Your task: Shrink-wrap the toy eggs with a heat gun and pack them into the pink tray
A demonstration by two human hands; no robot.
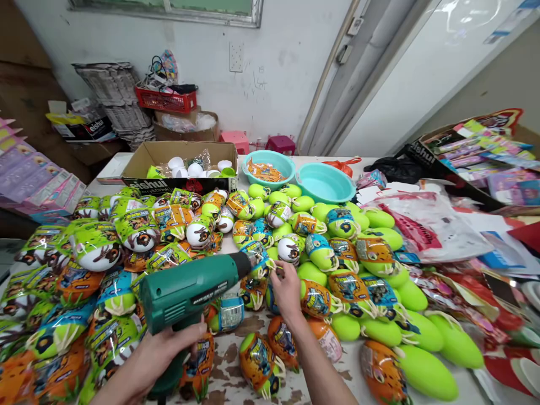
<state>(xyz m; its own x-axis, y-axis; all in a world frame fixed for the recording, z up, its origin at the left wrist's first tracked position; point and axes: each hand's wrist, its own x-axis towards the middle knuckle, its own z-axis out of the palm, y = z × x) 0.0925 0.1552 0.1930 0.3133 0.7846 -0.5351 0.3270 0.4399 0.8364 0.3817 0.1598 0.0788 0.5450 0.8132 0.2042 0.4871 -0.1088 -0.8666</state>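
Note:
A green heat gun (189,289) with a black nozzle points right, and my left hand (179,343) is wrapped round its handle. Right in front of the nozzle is a toy egg in a blue printed wrapper (260,260). The fingertips of my right hand (287,287) pinch its near end. Wrapped eggs surround both hands; beside my right wrist lies an orange-wrapped egg (315,299). Closer to me, another orange-wrapped egg (257,360) rests on the worn tabletop (228,382).
Lime green eggs (426,371) spread over the right side, and wrapped eggs pile up at left. Behind stand a cardboard box (181,154) of white and green shells and two turquoise basins (327,183). A plastic bag (434,225) and a filled carton (447,174) are at right.

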